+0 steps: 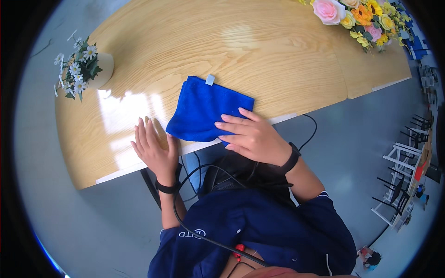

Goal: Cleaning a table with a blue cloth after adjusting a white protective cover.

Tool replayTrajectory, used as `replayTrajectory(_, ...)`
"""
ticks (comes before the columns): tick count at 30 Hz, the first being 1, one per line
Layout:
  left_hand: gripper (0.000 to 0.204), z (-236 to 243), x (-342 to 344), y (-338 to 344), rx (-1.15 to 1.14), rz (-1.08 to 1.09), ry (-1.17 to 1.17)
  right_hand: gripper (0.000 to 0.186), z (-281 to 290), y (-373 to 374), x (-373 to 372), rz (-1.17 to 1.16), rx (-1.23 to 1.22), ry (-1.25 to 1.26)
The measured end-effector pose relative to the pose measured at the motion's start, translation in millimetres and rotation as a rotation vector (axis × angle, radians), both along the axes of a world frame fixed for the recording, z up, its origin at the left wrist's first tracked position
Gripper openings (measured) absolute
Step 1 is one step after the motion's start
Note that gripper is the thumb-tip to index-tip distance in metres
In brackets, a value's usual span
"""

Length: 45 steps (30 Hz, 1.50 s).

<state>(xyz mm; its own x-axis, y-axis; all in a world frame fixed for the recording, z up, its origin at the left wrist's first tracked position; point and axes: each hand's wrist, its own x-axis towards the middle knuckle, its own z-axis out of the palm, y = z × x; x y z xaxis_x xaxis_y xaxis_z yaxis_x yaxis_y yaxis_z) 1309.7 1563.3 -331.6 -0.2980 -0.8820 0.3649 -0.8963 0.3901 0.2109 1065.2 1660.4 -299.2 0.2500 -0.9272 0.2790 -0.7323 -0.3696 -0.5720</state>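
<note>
A folded blue cloth [204, 109] lies at the near edge of the wooden table, a small pale tag on its far side. One bit of the cloth hangs just past the edge. My right hand [248, 136] rests on the cloth's right part, its fingers stretched out and pointing left. To the left of the cloth, my left hand [155, 148] lies at the table edge with fingers extended and nothing in it. Its thumb is close to the cloth's lower left corner; whether they touch I cannot tell. Both wrists wear black bands.
The curved wooden table [287, 60] spreads out ahead. A white pot [105, 72] of daisies stands at its left end, and a colourful flower bouquet [361, 21] at the far right. A black cable [185, 217] loops in front of me. Chairs [398, 185] stand off to the right.
</note>
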Motion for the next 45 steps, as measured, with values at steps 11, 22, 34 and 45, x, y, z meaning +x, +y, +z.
replayTrajectory(11, 0.048, 1, -2, 0, 0.000, 0.005, 0.003, 0.027, -10, 64, -132, -0.881, -0.010, 0.292)
replayTrajectory(22, 0.047, 1, -1, -1, 0.015, 0.012, -0.001, 0.032, -34, 76, -146, -1.134, -0.027, 0.385)
replayTrajectory(34, 0.046, 1, -1, -1, 0.015, 0.019, 0.001, 0.033, -31, 75, -145, -1.115, -0.002, 0.397)
replayTrajectory(45, 0.047, 2, -1, 0, 0.019, 0.030, 0.011, 0.035, -22, 59, -126, -1.060, 0.015, 0.418)
